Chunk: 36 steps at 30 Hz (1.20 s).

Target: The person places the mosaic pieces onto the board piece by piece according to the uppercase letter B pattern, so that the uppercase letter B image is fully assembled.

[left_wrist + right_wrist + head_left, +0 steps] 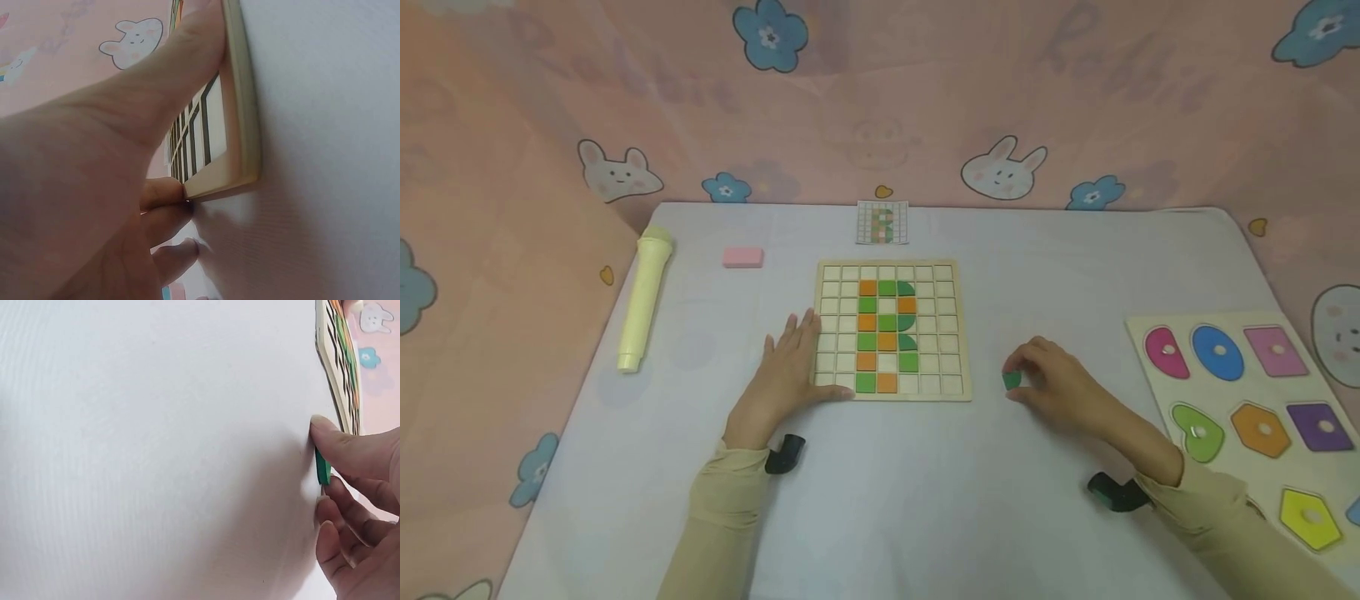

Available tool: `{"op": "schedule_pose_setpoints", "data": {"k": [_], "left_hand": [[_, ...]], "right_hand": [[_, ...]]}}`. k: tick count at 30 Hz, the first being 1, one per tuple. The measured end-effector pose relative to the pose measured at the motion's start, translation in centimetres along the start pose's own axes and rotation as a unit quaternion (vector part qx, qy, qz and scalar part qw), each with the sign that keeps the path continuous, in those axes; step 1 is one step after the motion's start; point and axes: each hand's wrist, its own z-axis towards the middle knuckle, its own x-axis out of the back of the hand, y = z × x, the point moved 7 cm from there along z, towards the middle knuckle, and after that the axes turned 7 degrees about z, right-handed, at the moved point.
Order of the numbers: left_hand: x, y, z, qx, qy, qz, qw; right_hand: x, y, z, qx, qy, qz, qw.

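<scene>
A square wooden grid board (942,343) lies in the middle of the head view. Orange, light green and dark green tiles in its cells form a letter R shape. My left hand (788,367) rests at the board's lower left corner, its fingers along the left side and the thumb on the front edge. In the left wrist view the thumb lies over the board's frame. To the right of the board, my right hand (1060,387) pinches a small dark green tile (1012,380) between thumb and fingers. The right wrist view shows this green tile (322,469) edge-on, close above the white cloth.
Behind the board lies a small printed card (882,223) with a coloured grid pattern. A pink block (742,257) and a pale yellow microphone (645,300) lie at the left. On the right is a shape puzzle board (1217,396) with several coloured knobbed pieces, partly under the right sleeve.
</scene>
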Motion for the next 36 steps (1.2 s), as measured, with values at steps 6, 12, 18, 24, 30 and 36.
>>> {"op": "schedule_pose_setpoints", "data": {"k": [6,12,18,24,30,36], "left_hand": [[-0.1,0.0,0.1,0.001,0.001,-0.002,1.0000],[0.0,-0.2,0.1,0.002,0.000,0.000,1.0000],[0.0,-0.4,0.0,0.003,-0.002,0.002,1.0000],[-0.1,-0.4,0.0,0.001,-0.005,0.004,1.0000],[-0.1,-0.3,0.0,-0.002,-0.007,0.002,1.0000],[-0.1,-0.3,0.1,-0.002,-0.004,0.001,1.0000]], "right_hand": [[-0.6,-1.2,0.1,0.045,0.047,0.025,0.9976],[-3.4,-3.5,1.0,0.050,0.051,0.042,0.9966],[-6.0,-5.6,3.0,0.025,0.029,0.055,0.9978],[-7.3,-7.6,4.6,0.032,0.015,0.069,0.9970],[-7.7,-7.6,5.0,0.004,0.013,0.064,0.9979],[-7.6,-7.2,5.1,-0.007,0.029,0.072,0.9970]]}}
